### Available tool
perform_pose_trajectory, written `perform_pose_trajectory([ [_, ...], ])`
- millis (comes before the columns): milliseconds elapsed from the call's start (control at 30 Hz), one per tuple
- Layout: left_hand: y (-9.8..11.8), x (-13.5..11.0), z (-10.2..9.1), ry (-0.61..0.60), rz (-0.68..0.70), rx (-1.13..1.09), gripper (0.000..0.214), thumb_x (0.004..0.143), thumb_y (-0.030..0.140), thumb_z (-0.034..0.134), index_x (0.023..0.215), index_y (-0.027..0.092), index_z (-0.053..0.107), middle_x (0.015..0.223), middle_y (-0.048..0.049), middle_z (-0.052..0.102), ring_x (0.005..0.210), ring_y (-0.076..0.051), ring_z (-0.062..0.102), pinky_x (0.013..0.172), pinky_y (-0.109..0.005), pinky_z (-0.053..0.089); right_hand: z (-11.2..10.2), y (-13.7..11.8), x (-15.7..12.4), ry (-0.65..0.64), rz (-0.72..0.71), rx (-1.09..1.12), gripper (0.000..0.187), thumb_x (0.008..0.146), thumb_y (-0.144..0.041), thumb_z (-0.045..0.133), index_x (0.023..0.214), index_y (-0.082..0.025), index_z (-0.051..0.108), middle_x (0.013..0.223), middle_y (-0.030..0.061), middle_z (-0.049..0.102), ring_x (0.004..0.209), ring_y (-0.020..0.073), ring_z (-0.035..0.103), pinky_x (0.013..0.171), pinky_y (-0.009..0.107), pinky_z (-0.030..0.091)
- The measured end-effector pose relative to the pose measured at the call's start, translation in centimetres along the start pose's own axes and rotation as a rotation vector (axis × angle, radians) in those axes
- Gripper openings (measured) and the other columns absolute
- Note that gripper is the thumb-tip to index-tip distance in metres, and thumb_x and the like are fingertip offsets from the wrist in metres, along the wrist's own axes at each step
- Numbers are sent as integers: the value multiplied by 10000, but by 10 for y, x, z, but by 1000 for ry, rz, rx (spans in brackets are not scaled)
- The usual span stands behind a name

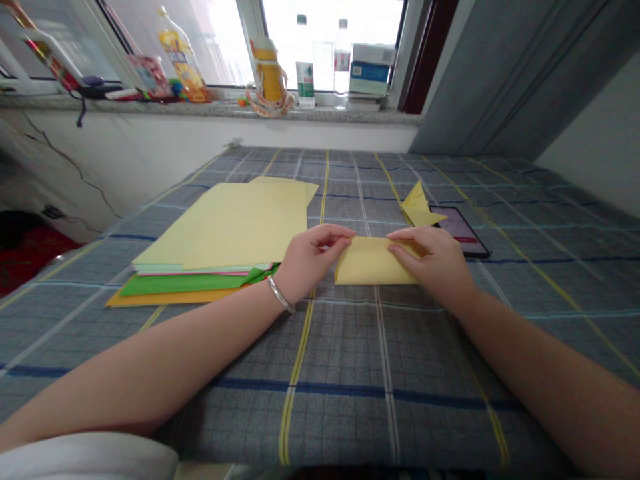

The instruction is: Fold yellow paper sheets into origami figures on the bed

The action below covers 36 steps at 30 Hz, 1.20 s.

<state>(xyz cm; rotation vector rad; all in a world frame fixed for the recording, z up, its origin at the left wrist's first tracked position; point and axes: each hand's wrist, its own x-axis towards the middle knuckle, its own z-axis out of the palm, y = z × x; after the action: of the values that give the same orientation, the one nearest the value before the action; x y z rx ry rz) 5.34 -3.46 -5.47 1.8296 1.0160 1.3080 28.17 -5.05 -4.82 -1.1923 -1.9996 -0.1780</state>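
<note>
A folded yellow paper (373,263) lies on the grey plaid cloth (350,360) in front of me. My left hand (310,257), with a silver bracelet at the wrist, pinches the paper's upper left edge. My right hand (433,257) rests on the paper's right part, fingers curled and pressing down on its top edge. Both hands touch the same sheet.
A stack of coloured sheets (220,233), yellow on top with green and orange below, lies to the left. A folded yellow paper figure (420,207) sits behind the right hand beside a phone (463,230). Bottles (305,63) and boxes (370,70) line the windowsill.
</note>
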Motion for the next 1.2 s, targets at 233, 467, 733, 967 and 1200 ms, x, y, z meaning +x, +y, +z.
perform_pose_trajectory([
  [233,-11,13,-4,178,-254,-231,152,768,280,645,884,184,666,762,1,674,650,-118,597,583,-230,481,8,20,-1,-74,253,219,131,794,-302,644,853,-240,742,850,24,753,775,203,685,725,365,532],
  [467,-11,19,-3,298,-403,-475,136,731,229,649,849,179,601,684,25,634,577,-113,589,545,-236,508,23,26,-3,-103,520,657,250,705,-317,723,937,-231,687,799,23,744,745,198,700,735,381,566],
  [733,-18,21,-7,192,-452,-464,277,670,301,737,892,157,655,771,-25,685,635,-125,626,574,-247,526,16,20,3,-52,627,773,201,681,-321,734,852,-223,692,689,8,712,585,157,645,489,280,526],
  [967,-27,25,-17,-8,-369,-7,254,771,289,637,979,179,734,863,-42,730,698,-148,649,676,-291,546,22,35,-1,-250,690,608,215,738,-297,675,930,-214,723,718,22,708,542,141,597,422,255,459],
  [1200,-32,25,-21,-228,-236,510,218,829,238,580,959,214,753,953,-7,744,882,-188,675,867,-313,514,27,41,-2,-414,673,438,131,751,-218,646,870,-206,700,766,34,724,685,168,653,558,269,486],
])
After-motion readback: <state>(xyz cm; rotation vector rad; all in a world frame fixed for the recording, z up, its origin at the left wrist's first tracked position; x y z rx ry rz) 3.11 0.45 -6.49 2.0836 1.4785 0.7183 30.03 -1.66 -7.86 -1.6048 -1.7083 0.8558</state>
